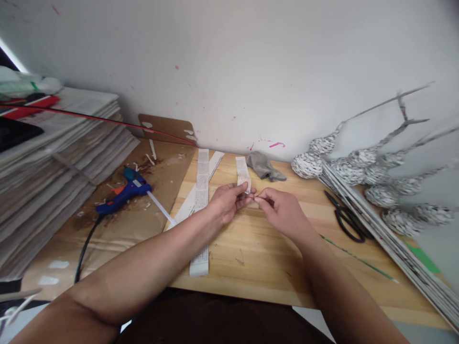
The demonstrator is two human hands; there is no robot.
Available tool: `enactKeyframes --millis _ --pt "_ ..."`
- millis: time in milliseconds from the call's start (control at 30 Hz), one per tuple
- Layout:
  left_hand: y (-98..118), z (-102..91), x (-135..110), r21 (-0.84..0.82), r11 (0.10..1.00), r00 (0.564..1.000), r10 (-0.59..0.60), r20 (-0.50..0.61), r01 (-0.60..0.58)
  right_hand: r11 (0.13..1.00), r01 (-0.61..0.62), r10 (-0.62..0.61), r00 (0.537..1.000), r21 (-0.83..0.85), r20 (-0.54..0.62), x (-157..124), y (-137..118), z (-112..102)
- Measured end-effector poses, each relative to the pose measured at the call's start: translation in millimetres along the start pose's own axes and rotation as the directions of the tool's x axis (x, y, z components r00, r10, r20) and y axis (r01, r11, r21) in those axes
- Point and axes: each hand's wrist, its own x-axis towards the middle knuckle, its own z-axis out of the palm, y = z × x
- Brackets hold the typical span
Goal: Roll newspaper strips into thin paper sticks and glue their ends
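A strip of printed newspaper (242, 167) runs from the back of the table into my left hand (231, 203), its near end pinched between thumb and fingers. Just right of it, my right hand (281, 208) is closed in a pinch, its fingertips almost touching the left ones. A thin dark end shows between the two hands. In line with it, a thin greenish rod (358, 258) comes out beyond my right wrist; the stretch under the hand is hidden. More printed strips (202, 186) lie crossed by my left forearm.
On the left, a blue hot glue gun (125, 191) lies on cardboard (143, 248) beside stacked newspapers (71, 167). A grey cloth (265, 167) lies near the wall. At right are black scissors (347, 220), long paper tubes (380, 229) and woven paper bulbs (306, 165).
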Motion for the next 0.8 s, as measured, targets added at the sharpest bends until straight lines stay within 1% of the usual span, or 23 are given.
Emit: enactKeyframes --millis 133,300,367,500,533,567,700,733,800 --pt "-0.3 0.6 -0.8 0.016 1.000 1.000 -0.015 -0.004 0.015 1.000 -0.011 0.012 0.997 -0.015 0.078 0.9 2.6 -1.2" --pt "0.9 1.1 -0.2 0.012 1.000 1.000 -0.003 -0.013 0.003 0.998 0.032 -0.031 0.999 -0.051 0.015 0.4 2.6 0.5" --pt "1.3 0.4 0.1 0.011 1.000 1.000 0.002 -0.009 -0.002 0.997 0.034 -0.032 0.999 -0.063 0.025 0.1 2.3 0.8" --pt "0.6 -0.8 0.1 0.017 1.000 1.000 -0.004 0.001 0.004 0.998 -0.044 0.037 0.988 0.044 0.152 0.4 1.3 -0.6" --pt "0.2 -0.9 0.0 0.016 1.000 1.000 -0.007 0.004 0.007 0.997 -0.056 0.046 0.985 0.058 0.167 0.5 0.9 -0.8" --pt "-0.2 -0.8 0.0 0.013 1.000 1.000 -0.008 0.003 0.008 0.997 -0.054 0.045 0.987 0.055 0.157 0.5 0.5 -0.8" --pt "-0.2 -0.2 0.4 0.001 1.000 1.000 -0.001 -0.003 0.001 1.000 0.000 0.001 1.000 -0.031 0.021 0.6 -0.1 0.2" --pt "0.1 0.1 0.4 0.002 1.000 1.000 -0.001 -0.002 0.001 0.999 -0.002 0.003 1.000 -0.040 0.017 0.7 0.1 0.0" --pt "0.8 0.5 0.1 0.011 1.000 1.000 -0.008 0.002 0.008 0.999 -0.016 0.018 0.998 -0.029 0.059 1.2 0.9 -0.9"
